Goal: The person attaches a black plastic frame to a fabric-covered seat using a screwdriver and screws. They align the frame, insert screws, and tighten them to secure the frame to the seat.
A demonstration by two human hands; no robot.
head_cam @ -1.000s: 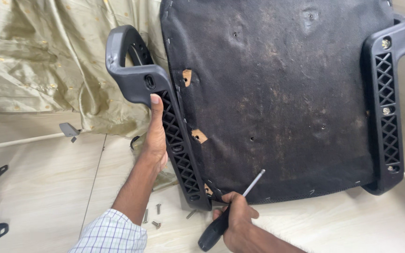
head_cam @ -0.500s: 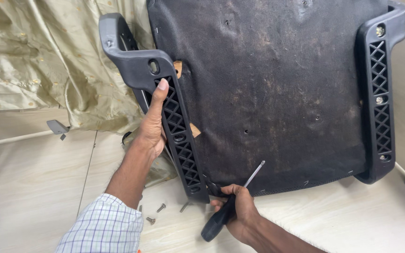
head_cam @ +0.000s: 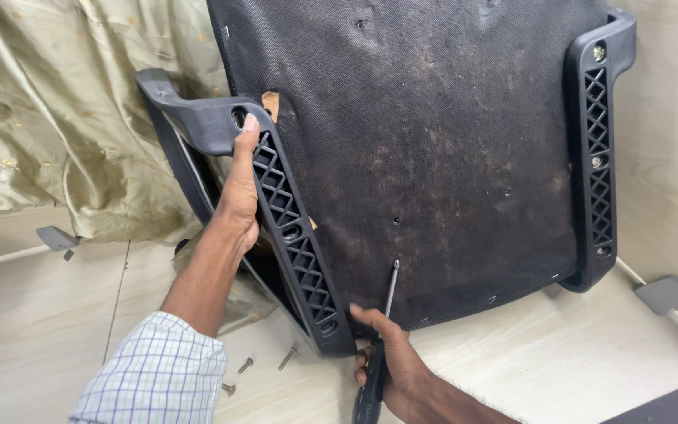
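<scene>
A black chair seat (head_cam: pixel 449 149) stands on its edge on the floor, underside toward me, its fabric worn and stained. A black lattice armrest bracket (head_cam: pixel 288 228) runs down its left side, tilted away from the seat at the bottom. My left hand (head_cam: pixel 241 196) grips this bracket near its upper end, thumb by a screw hole. My right hand (head_cam: pixel 394 365) is closed on a black-handled screwdriver (head_cam: pixel 382 330), its shaft pointing up against the seat's lower edge. A second bracket (head_cam: pixel 596 149) is fixed on the seat's right side with screws.
Three loose screws (head_cam: pixel 264 369) lie on the pale wooden floor below the left bracket. A gold-green cloth (head_cam: pixel 56 133) is bunched behind the seat at the left. Grey plastic pieces lie at the far left (head_cam: pixel 58 238) and right (head_cam: pixel 663 294).
The view has moved closer. My left hand has slid up the left bracket, which now leans off the seat. My right hand has turned the screwdriver upright against the seat's lower edge.
</scene>
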